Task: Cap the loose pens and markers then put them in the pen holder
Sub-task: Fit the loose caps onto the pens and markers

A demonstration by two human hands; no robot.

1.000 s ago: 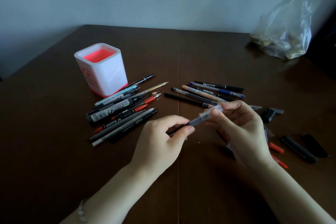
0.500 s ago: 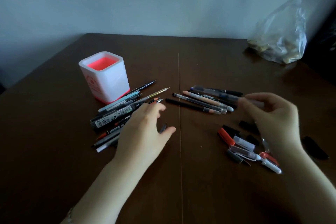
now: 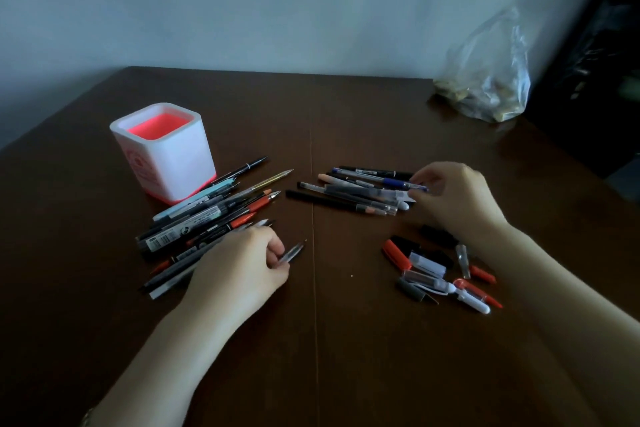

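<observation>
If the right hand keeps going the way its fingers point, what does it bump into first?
Probably the blue-capped pen, top of the capped pen row: the right hand has fingertips pointing left, seemingly already touching its tip, though blur hides actual contact.

The room is dim, lit by cool, soft daylight that falls flat and bluish on the wall (image 3: pixel 311 0). The dark brown table (image 3: pixel 346 357) swallows most of it and gives back only a faint sheen near the far right corner, beside the plastic bag (image 3: pixel 491 80), which catches pale highlights. The pen holder (image 3: pixel 166 152) is the brightest thing, its red inside glowing. Shadows are weak and diffuse. The right hand (image 3: pixel 453 198) is smeared by motion blur; the left hand (image 3: pixel 242 270) is softer still at its wrist. Straight lines bow toward the frame edges, and the corners darken.
</observation>
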